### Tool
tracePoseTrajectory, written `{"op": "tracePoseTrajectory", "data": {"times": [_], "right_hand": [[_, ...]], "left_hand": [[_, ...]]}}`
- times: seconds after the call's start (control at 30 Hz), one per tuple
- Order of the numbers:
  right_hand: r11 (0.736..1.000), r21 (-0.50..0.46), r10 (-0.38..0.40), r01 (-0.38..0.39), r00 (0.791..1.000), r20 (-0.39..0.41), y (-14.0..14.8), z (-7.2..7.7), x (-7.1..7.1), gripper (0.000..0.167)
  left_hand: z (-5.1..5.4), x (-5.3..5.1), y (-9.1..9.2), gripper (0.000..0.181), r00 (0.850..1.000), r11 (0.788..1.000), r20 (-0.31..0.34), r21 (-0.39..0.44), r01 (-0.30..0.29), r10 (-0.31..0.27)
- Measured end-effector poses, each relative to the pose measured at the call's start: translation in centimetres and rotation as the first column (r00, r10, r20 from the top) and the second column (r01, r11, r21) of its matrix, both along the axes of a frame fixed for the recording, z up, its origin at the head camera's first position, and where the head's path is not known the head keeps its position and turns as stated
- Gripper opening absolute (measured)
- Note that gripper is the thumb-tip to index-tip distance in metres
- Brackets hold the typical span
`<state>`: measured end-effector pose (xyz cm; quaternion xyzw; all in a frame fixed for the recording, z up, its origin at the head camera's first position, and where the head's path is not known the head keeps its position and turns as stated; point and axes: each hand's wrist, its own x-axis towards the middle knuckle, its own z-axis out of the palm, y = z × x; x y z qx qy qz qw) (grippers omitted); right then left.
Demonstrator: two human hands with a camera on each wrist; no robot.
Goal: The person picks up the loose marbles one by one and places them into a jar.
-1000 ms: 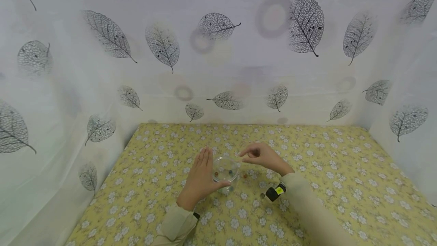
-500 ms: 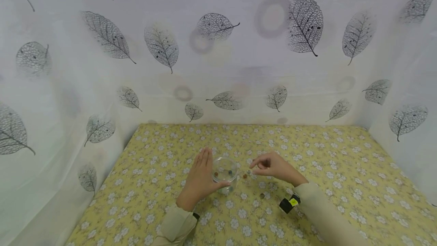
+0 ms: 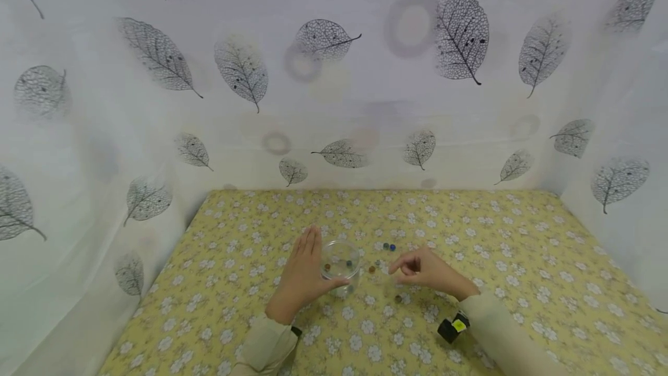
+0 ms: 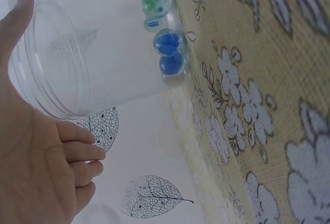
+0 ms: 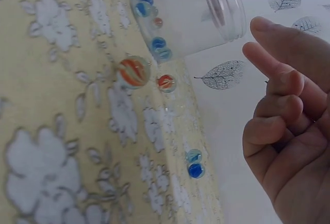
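A clear jar [image 3: 341,253] stands on the cloth, with several blue and green marbles [image 4: 169,42] at its bottom. Against the jar's left side lies my left hand [image 3: 300,277], its fingers straight and its thumb across the front near the rim. To the jar's right hovers my right hand [image 3: 430,271], fingers loosely bent, thumb and forefinger apart, nothing visible between them. An orange-striped marble [image 5: 134,72] and a smaller-looking one [image 5: 166,83] lie on the cloth outside the jar. A blue marble [image 3: 392,247] and a greenish one [image 3: 386,246] lie together farther back.
A brownish marble [image 3: 398,299] lies nearer the front, left of the black device [image 3: 453,327] on my right wrist. Yellow floral cloth [image 3: 235,306] covers the table. Pale leaf-patterned sheeting [image 3: 334,103] surrounds its back and sides.
My right hand has moved right and toward me, away from the jar. The blue and greenish marbles have come into sight behind it. My left hand keeps its place at the jar.
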<state>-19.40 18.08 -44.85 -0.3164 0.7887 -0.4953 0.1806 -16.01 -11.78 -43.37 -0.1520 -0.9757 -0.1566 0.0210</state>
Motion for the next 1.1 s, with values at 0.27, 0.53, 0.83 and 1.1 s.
{"op": "tracePoseTrajectory", "data": {"times": [0.27, 0.53, 0.83, 1.1], "right_hand": [[0.996, -0.063, 0.058, -0.057, 0.998, 0.015, 0.3, -1.2, 0.4, 0.02], [0.998, 0.003, 0.068, -0.068, 0.998, -0.007, 0.3, -2.0, 0.7, 0.018], [0.997, 0.051, 0.064, -0.063, 0.998, -0.011, 0.3, -2.4, 0.8, 0.016], [0.995, 0.086, 0.052, -0.053, 0.999, 0.009, 0.3, -2.4, 0.7, 0.015]], "left_hand": [[0.0, 0.0, 0.0, 0.117, 1.0, 1.0, 0.011, 0.017, 0.004, -0.005], [-0.3, 0.0, -0.1, 0.116, 1.0, 1.0, -0.023, 0.011, 0.007, -0.006], [-0.2, 0.0, -0.1, 0.116, 1.0, 1.0, -0.018, 0.002, 0.005, -0.005], [-0.1, 0.0, -0.1, 0.116, 0.999, 1.0, -0.036, -0.01, 0.012, -0.012]]}}
